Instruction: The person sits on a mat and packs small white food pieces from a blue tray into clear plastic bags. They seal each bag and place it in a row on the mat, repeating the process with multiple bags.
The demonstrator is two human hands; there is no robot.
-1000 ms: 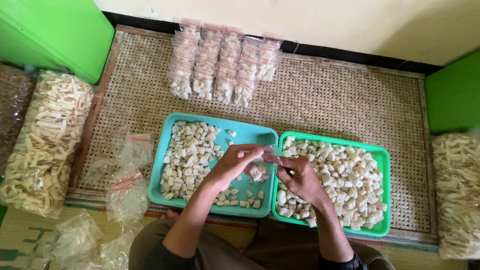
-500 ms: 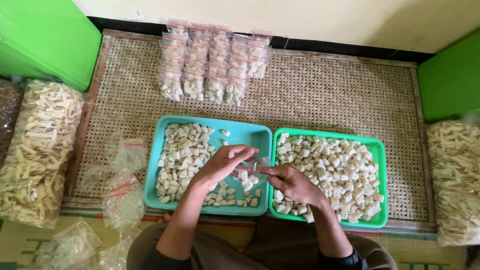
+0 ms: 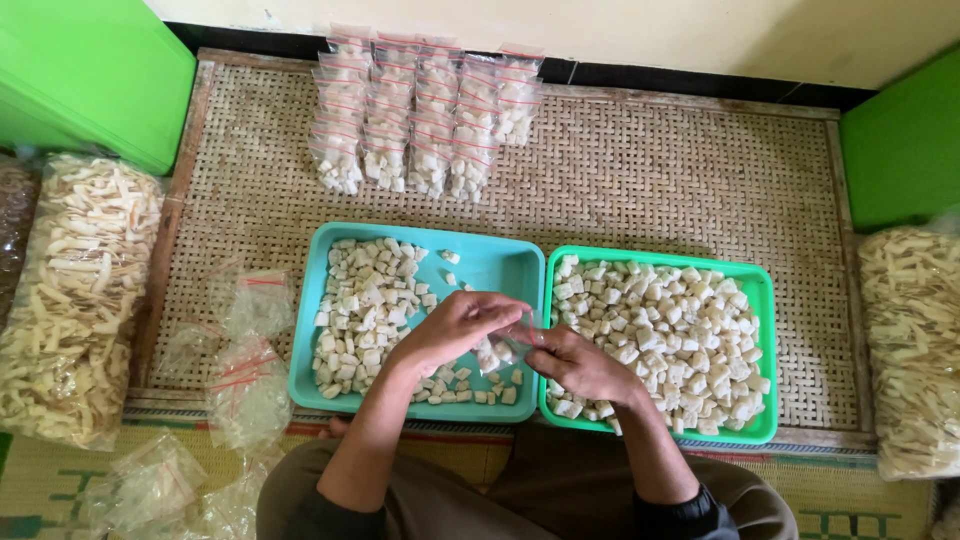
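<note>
While both hands (image 3: 520,345) pinch a small bag (image 3: 497,352), trays (image 3: 500,265) sit below

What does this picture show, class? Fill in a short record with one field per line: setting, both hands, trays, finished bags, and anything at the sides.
Setting: woven mat on the floor, green boxes at the corners
Left hand: pinching the small clear bag
Right hand: holding the same bag from the other side
Teal tray: pale cubes, partly bare
Green tray: nearly full of cubes
Filled bags: overlapping rows at the far edge
Empty bags: loose pile beside the teal tray
Big sacks: pale strips, one at each side
</note>
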